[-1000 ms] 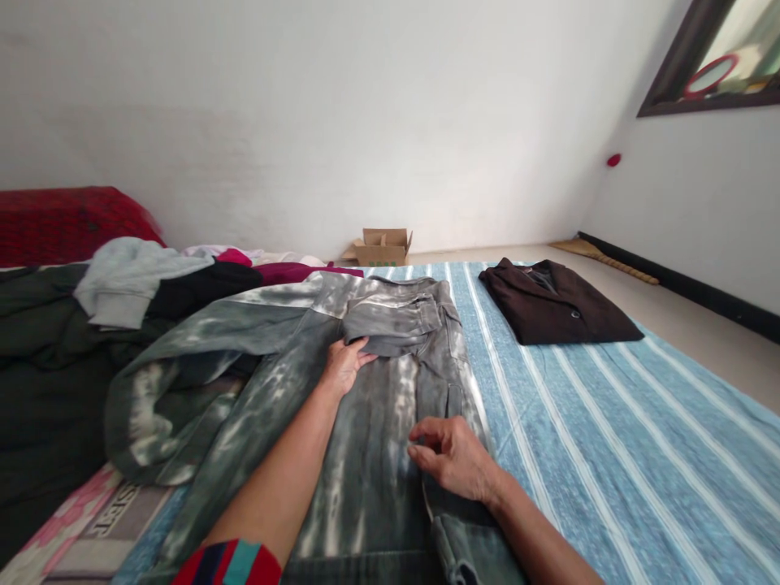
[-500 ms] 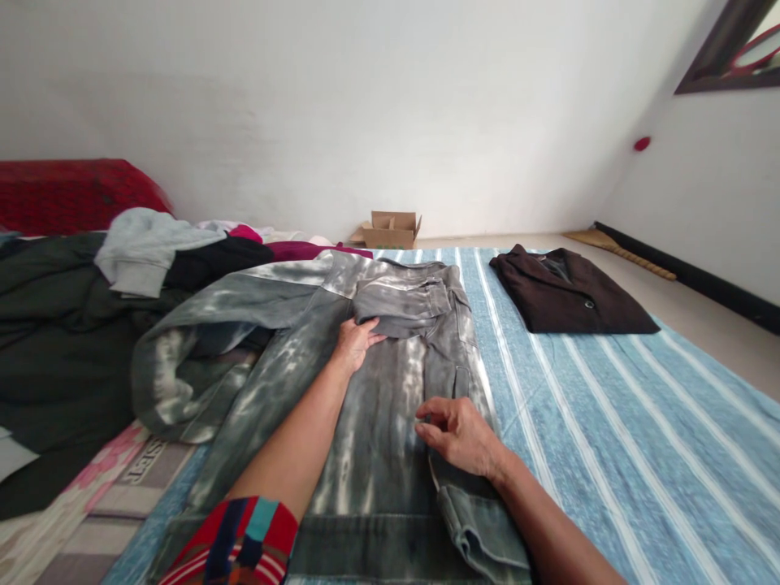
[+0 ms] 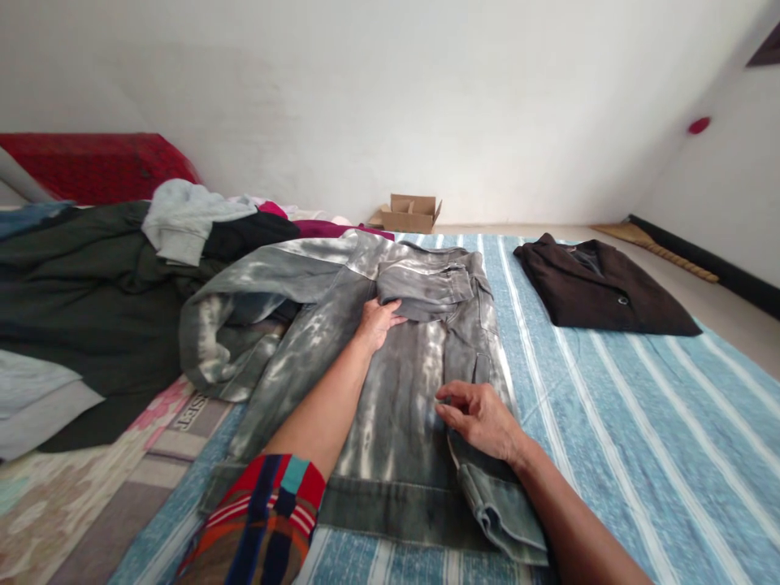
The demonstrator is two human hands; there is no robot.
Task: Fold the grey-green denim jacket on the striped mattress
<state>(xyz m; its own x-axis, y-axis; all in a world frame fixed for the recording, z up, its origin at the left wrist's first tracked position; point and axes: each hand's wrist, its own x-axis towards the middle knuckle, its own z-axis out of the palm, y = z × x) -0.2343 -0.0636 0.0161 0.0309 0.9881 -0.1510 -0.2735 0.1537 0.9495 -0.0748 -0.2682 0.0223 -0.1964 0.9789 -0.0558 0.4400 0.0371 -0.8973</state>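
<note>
A grey jacket (image 3: 396,390) with whitish streaks lies spread out, its hem towards me. My left hand (image 3: 379,321) is closed at the lower edge of a folded-over part near the collar, some fingertips partly hidden by the cloth. Lower down, my right hand (image 3: 480,416) has its thumb and index curled towards each other over the jacket's right sleeve; its other fingers are mostly hidden. That sleeve's cuff (image 3: 503,520) hangs towards the hem below my right wrist. The jacket's left sleeve (image 3: 213,325) loops out to the left.
A folded dark brown jacket (image 3: 603,288) rests on the blue striped sheet (image 3: 615,439) to the right. Dark and grey clothes (image 3: 91,284) are heaped at the left. An opened cardboard box (image 3: 413,214) stands by the wall, and a red patterned object (image 3: 110,166) is behind the heap.
The camera view has shifted, so everything appears further right and slightly higher. Both hands keep nearly the same places on the jacket, and the cloth looks unchanged.
</note>
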